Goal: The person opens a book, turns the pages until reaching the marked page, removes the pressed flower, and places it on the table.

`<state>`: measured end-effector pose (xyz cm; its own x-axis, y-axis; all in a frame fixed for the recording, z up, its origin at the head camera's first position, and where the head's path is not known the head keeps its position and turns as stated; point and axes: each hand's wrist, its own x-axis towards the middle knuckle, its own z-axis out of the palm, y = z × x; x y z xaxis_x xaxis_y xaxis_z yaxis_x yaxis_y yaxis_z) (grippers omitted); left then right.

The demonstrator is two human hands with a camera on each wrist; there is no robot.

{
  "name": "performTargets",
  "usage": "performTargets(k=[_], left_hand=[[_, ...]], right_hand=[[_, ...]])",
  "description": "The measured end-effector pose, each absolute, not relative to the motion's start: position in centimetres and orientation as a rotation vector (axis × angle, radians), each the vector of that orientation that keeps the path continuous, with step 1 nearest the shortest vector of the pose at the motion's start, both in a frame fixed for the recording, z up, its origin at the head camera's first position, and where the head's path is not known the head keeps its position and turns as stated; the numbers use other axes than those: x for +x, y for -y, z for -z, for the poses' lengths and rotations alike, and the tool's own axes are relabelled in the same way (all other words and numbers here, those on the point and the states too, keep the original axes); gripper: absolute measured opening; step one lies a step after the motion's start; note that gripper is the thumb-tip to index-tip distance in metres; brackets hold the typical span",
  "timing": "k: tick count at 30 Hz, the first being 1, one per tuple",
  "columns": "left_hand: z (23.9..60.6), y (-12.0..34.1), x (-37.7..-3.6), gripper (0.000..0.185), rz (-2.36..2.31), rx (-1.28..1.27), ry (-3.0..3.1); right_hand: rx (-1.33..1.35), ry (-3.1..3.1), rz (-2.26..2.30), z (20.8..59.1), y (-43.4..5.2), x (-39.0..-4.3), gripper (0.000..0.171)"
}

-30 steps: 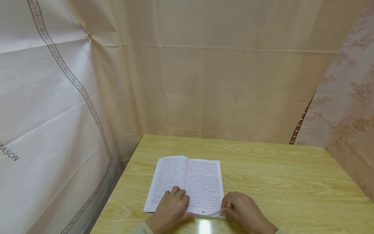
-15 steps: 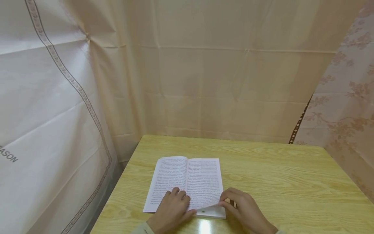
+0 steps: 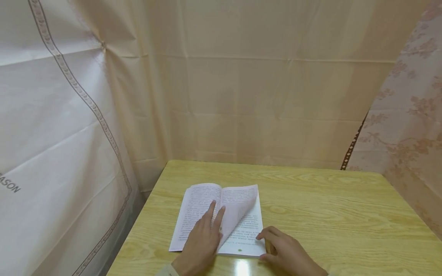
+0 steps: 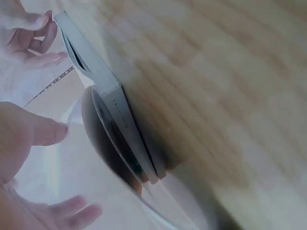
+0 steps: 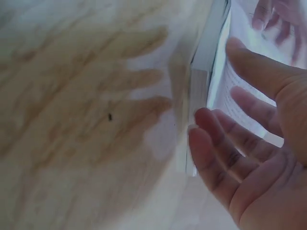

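Note:
An open book [image 3: 195,203] with printed pages lies on the table. One right-hand page [image 3: 234,216] is bent up along a diagonal, its lower corner lifted over toward the spine and showing its underside. My left hand [image 3: 203,237] lies over the lower spine, fingers extended, against the raised page. At the book's lower right edge is my right hand [image 3: 284,247], fingers loosely bent and holding nothing. In the right wrist view, the fingertips of the right hand [image 5: 259,139] are by the book's page block [image 5: 199,91]. The left wrist view shows the left thumb apart from the fingers.
The wood-grain table [image 3: 328,214] extends to the right of the book and behind it. A beige cloth [image 3: 241,96] hangs along the back. A white cloth [image 3: 62,153] hangs at the left, and a floral one [image 3: 411,134] at the right.
The right hand lifted the page's lower right corner and let go of it. The page swung left toward the left hand, whose fingers straightened and spread, uncovering the page beneath.

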<state>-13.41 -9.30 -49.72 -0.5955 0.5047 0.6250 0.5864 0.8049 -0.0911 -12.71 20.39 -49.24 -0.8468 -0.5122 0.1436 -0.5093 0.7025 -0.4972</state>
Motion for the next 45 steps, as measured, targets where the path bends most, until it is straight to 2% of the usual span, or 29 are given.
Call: performTargets(k=[3, 6, 10, 13, 17, 21, 25, 30, 32, 39, 45], left_hand=[[49.5, 9.3, -13.6, 0.05, 0.182, -0.814, 2.306], [49.4, 9.4, -13.7, 0.048, 0.136, -0.843, 2.313], [49.7, 9.8, -13.7, 0.037, 0.055, -0.895, 2.318], [49.9, 10.2, -13.5, 0.025, 0.011, -0.952, 2.355], [49.9, 10.4, -13.2, 0.032, -0.029, -1.009, 2.42], [49.9, 10.4, -13.0, 0.017, 0.015, -1.022, 2.477], [49.9, 10.2, -13.0, 0.013, 0.06, -1.024, 2.526], [49.7, 10.1, -13.2, 0.008, 0.065, -1.027, 2.532], [49.6, 10.0, -13.3, 0.004, 0.079, -1.032, 2.52], [49.6, 9.9, -13.1, 0.038, 0.033, -1.041, 2.501], [49.7, 9.6, -13.0, 0.049, 0.019, -0.993, 2.571]], right_hand=[[-0.888, -2.932, 0.771, 49.4, -20.3, -12.7, 0.045], [-0.898, -2.924, 0.763, 49.6, -20.2, -12.7, 0.039], [-0.942, -2.912, 0.773, 49.7, -20.2, -12.9, 0.028], [-0.972, -2.922, 0.767, 49.7, -20.2, -12.9, 0.026], [-0.985, -2.921, 0.762, 49.6, -20.2, -12.9, 0.026], [-0.996, -2.921, 0.758, 49.4, -20.3, -12.9, 0.026], [-1.012, -2.917, 0.762, 49.2, -20.4, -13.0, 0.024], [-1.129, -2.982, 0.76, 49.3, -20.4, -13.1, 0.009], [-1.174, -3.014, 0.747, 49.4, -20.3, -13.1, 0.011], [-1.14, -3.033, 0.732, 49.3, -20.1, -13.1, 0.012], [-1.081, -3.025, 0.79, 49.1, -20.0, -12.9, 0.008]])
